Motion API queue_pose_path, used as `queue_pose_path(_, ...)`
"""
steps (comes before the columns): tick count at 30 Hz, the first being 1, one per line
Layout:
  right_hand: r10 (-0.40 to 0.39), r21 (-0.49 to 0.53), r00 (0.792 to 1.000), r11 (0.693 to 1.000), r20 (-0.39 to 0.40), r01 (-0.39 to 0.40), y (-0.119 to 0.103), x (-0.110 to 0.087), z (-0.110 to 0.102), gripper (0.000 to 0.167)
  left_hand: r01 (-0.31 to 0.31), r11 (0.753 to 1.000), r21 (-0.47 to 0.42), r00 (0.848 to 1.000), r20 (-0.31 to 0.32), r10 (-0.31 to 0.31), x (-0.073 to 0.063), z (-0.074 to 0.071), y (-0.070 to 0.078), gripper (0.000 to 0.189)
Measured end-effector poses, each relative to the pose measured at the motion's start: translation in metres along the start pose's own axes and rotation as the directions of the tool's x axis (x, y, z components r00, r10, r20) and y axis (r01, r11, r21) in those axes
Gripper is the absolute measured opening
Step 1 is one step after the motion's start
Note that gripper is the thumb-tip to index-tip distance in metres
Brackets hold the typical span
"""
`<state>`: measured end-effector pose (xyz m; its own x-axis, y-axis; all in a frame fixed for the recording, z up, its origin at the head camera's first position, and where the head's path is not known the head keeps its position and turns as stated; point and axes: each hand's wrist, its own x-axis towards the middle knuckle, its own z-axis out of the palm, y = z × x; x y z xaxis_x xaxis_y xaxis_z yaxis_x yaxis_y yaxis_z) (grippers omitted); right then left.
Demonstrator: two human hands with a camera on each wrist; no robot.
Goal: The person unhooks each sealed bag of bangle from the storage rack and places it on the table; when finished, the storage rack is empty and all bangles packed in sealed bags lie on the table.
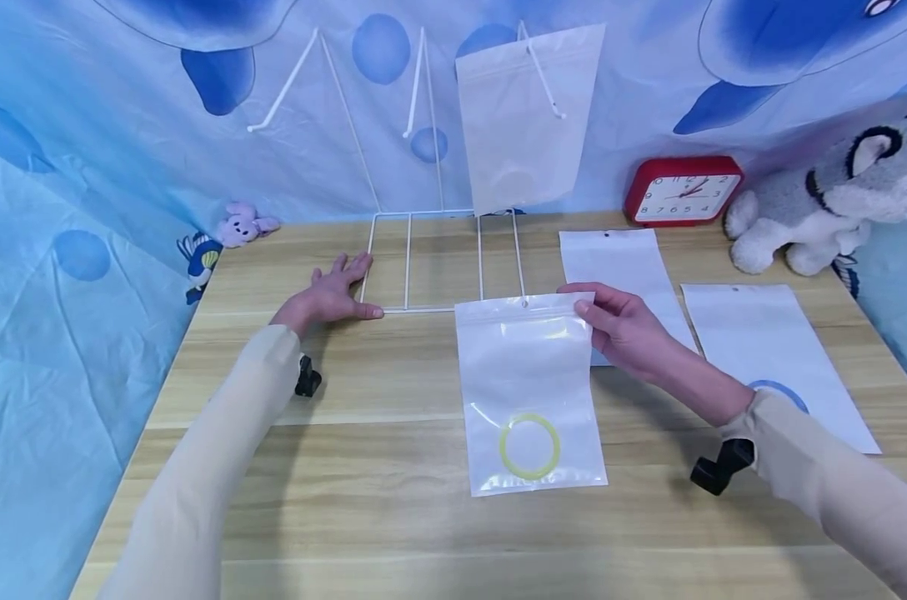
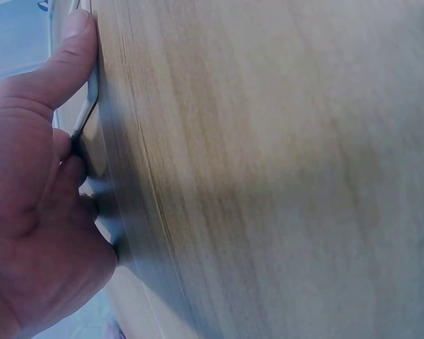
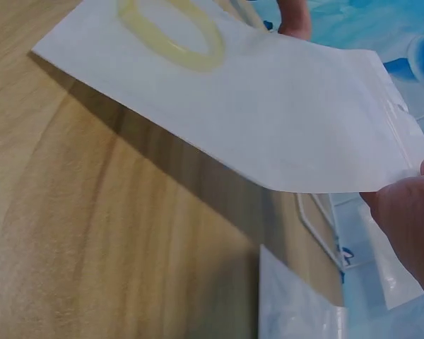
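Observation:
My right hand (image 1: 624, 327) pinches the top right corner of a white zip bag (image 1: 528, 375). A yellow ring (image 1: 529, 447) shows through the bag's lower part. The bag is held up above the table and hides part of the rack's front edge. On the left, my left hand (image 1: 332, 292) rests with spread fingers at the front left corner of a white wire display rack (image 1: 408, 267). Its thumb (image 2: 67, 63) lies straight along the wire in the left wrist view. Another white bag (image 1: 528, 125) hangs from the rack's right hook; the other two hooks hold nothing.
Two more white bags lie at the right, one (image 1: 611, 258) partly behind my right hand, the other (image 1: 776, 350) showing a blue ring. A red clock (image 1: 682, 192) and a grey plush dog (image 1: 821, 187) stand behind them. A small pink plush toy (image 1: 243, 225) sits at the back left.

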<state>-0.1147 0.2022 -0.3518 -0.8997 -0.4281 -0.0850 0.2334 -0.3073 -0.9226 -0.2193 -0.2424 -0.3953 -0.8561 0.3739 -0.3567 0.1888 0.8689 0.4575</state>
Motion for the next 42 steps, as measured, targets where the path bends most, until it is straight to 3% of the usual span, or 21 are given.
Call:
queue_pose_path(12,0.038,-0.055,0.996,0.998,-0.083,-0.042,0.024,0.008,-0.003,0.027,-0.004,1.0,0.004,1.0,-0.003,0.004,0.0,-0.002,-0.003,0.108)
queue_pose_path(16,0.042,-0.129,0.993,0.99,-0.114,-0.057,0.026,0.01,-0.004,0.027,0.001,1.0,0.018,1.0,-0.003,-0.001,0.0,-0.002,-0.002,0.107)
queue_pose_path(19,0.029,-0.27,0.99,0.961,-0.139,-0.066,0.025,0.013,-0.006,0.029,0.001,1.0,0.015,1.0,-0.007,-0.001,0.0,-0.002,-0.002,0.107)
queue_pose_path(21,-0.009,-0.412,0.99,0.91,-0.139,-0.049,0.023,0.015,-0.008,0.031,-0.001,1.0,0.005,1.0,-0.009,0.001,-0.001,-0.002,-0.001,0.107)
queue_pose_path(24,-0.107,-0.637,0.99,0.77,-0.097,0.021,0.022,0.019,-0.014,0.03,-0.003,1.0,0.001,1.0,-0.012,0.003,-0.001,-0.003,0.0,0.106)
queue_pose_path(26,-0.168,-0.732,0.985,0.677,-0.049,0.079,0.023,0.022,-0.017,0.029,-0.007,1.0,-0.003,1.0,-0.01,0.007,-0.001,-0.002,0.0,0.106)
queue_pose_path(31,-0.261,-0.832,0.963,0.52,0.062,0.194,0.027,0.027,-0.021,0.027,-0.01,1.0,-0.006,1.0,-0.003,0.01,-0.001,-0.001,0.001,0.106)
queue_pose_path(35,-0.308,-0.898,0.943,0.37,0.126,0.24,0.029,0.032,-0.022,0.027,-0.008,1.0,0.0,1.0,-0.006,0.008,-0.001,-0.001,0.001,0.105)
queue_pose_path(39,-0.305,-0.936,0.941,0.264,0.149,0.234,0.029,0.037,-0.023,0.025,-0.007,1.0,0.006,1.0,-0.01,0.007,-0.001,-0.001,0.002,0.104)
queue_pose_path(42,-0.287,-0.949,0.948,0.233,0.14,0.21,0.03,0.038,-0.025,0.023,-0.007,1.0,0.006,1.0,-0.009,0.007,0.0,-0.001,0.002,0.104)
